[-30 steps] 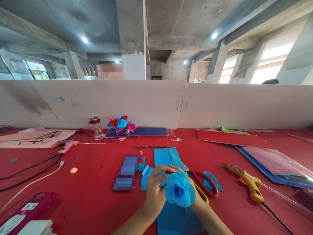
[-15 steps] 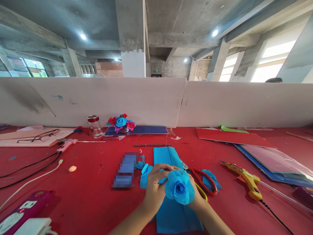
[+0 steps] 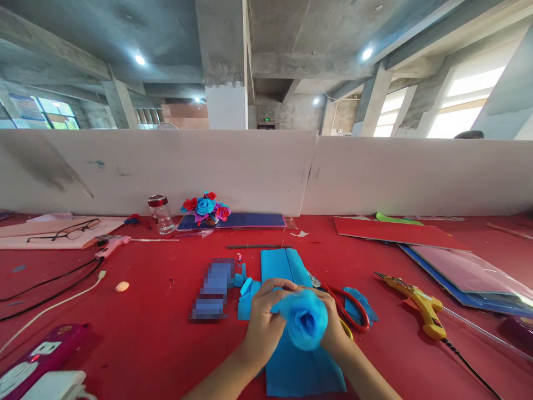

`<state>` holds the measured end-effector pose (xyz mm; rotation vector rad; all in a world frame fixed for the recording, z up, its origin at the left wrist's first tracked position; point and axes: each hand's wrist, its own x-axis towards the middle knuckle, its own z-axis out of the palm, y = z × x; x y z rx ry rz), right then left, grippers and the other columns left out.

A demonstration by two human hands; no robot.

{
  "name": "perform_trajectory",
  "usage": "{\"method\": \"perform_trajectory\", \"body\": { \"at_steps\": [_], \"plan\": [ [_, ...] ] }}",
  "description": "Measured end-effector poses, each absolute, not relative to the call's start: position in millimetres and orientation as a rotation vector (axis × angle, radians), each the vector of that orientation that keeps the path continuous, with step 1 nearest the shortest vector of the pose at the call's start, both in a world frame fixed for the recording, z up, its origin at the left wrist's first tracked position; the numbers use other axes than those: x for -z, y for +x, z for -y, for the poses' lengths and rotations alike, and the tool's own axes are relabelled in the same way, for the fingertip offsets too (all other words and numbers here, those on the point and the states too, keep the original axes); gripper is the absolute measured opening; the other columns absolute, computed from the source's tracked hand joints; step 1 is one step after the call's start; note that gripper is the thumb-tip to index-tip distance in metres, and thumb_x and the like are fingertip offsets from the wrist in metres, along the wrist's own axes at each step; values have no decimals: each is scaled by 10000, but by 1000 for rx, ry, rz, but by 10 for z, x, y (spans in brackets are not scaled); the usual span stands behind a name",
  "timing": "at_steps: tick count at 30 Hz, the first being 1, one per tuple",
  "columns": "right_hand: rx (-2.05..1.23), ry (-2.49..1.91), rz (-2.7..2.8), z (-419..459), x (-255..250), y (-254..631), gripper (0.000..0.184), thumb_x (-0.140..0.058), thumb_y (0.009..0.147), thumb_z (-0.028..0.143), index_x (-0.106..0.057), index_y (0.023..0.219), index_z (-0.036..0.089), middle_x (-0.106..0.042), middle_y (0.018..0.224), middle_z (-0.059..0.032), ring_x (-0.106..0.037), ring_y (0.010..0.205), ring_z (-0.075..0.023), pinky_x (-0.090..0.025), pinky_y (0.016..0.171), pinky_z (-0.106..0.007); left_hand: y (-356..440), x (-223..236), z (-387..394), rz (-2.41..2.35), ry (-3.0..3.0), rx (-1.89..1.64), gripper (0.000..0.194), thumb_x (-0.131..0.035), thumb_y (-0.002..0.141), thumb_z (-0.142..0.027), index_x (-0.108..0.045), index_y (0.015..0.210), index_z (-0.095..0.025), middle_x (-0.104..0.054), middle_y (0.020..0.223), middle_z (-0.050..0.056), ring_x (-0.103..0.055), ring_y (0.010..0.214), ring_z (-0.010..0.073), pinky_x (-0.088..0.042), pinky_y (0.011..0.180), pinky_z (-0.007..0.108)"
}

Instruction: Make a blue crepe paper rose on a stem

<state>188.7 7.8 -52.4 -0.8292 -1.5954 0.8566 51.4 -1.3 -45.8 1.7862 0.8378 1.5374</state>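
Note:
A blue paper flower (image 3: 307, 321), its layered petals facing up at me and blurred by motion, is held between my two hands above the red table. My left hand (image 3: 268, 316) is closed at the flower's left edge, thumb and fingers pinching there. On the other side my right hand (image 3: 333, 328) grips it from behind, most of its fingers hidden by the petals. Blue paper sheets (image 3: 303, 372) lie beneath the hands. Beside the right hand are scissors (image 3: 353, 311) with red and yellow handles, partly covered. Blue paper scraps (image 3: 247, 297) sit left of the hands.
A yellow glue gun (image 3: 420, 305) lies at right, its cord trailing forward. Colored sheets (image 3: 462, 272) are stacked behind it. At the back stand a glass jar (image 3: 162, 215) and a paper flower arrangement (image 3: 206, 208). A pink glue gun (image 3: 113, 246), glasses and a power strip (image 3: 39, 355) are left.
The flower has turned and tilted slightly between my hands, its petals now smeared by motion. Both hands keep hold of it. The view has shifted a little.

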Motion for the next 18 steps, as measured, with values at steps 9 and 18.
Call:
{"method": "perform_trajectory", "body": {
  "at_steps": [9, 18],
  "plan": [
    [-500, -853, 1696, -132, 640, 1852, 333, -440, 673, 124, -195, 466, 211, -220, 462, 71, -189, 444, -75, -208, 397, -210, 535, 463, -14, -920, 1691, -1495, 140, -529, 748, -119, -638, 686, -181, -601, 744, 10, -528, 683, 132, -438, 627, 222],
    [-457, -900, 1769, -92, 639, 1841, 237, -447, 652, 145, -279, 496, 209, -317, 478, 62, -253, 450, -76, -281, 408, -198, 471, 356, -8, -890, 1689, -1423, 220, -477, 804, -184, -677, 712, -190, -624, 835, 37, -542, 731, 147, -426, 635, 225]
  ]
}}
